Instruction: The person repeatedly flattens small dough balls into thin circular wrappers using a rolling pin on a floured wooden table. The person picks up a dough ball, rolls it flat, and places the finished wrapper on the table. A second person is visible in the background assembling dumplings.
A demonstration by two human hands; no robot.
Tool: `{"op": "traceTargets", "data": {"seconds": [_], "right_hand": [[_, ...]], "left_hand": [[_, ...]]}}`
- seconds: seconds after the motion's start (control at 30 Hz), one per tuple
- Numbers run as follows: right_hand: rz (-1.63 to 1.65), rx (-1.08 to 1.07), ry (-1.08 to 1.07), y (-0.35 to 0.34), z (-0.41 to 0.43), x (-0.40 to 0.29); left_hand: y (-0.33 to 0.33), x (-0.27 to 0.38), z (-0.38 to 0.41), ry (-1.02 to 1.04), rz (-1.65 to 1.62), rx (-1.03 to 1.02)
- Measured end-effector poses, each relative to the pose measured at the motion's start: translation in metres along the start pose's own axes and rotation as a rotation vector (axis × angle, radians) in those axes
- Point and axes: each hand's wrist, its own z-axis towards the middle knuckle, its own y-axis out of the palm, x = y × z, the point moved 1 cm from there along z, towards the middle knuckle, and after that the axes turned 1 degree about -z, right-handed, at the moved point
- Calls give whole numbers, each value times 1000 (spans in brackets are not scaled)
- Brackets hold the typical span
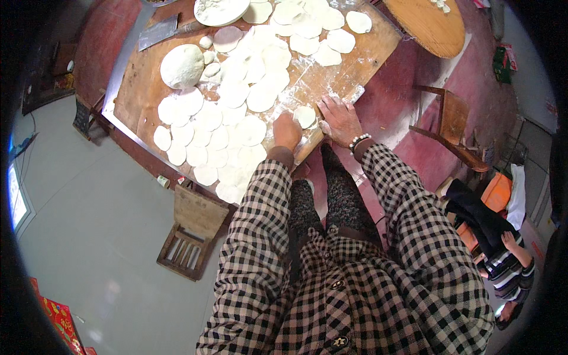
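Observation:
My left hand (287, 130) is curled at the near edge of a floured wooden board (306, 84), its fingers on the left rim of a small round dough wrapper (305, 117). Just right of that wrapper, my right hand (339, 119) lies over a short rolling pin (356, 94), mostly hidden under the palm, with one floured end showing. Many thin dough rounds (250, 130) overlap across the board to the left and beyond. A large dough ball (182, 66) sits at the left, with several small dough lumps (212, 69) beside it.
A cleaver (158, 32) and a bowl of flour (221, 9) are at the board's far side. A round tray (428, 26) stands at the far right. Wooden chairs stand left (195, 226) and right (450, 117). A person (510, 266) in a striped top is at the lower right.

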Motion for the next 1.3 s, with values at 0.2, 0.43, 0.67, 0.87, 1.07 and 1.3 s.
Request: {"op": "traceTargets", "data": {"seconds": [0.2,0.43,0.67,0.87,1.07,1.3], "right_hand": [[43,70,91,-4,101,-10],[10,128,-1,16,0,1],[38,121,159,5,88,-12],[56,121,-6,17,22,-5],[-8,46,60,14,47,-2],[94,37,79,6,50,-10]], "left_hand": [[-8,28,17,150,189,-27],[-1,-3,1,-35,44,19],[-12,29,7,87,273,-115],[-5,-3,4,142,64,19],[-1,12,1,99,149,-106],[-14,16,4,148,211,-61]]}}
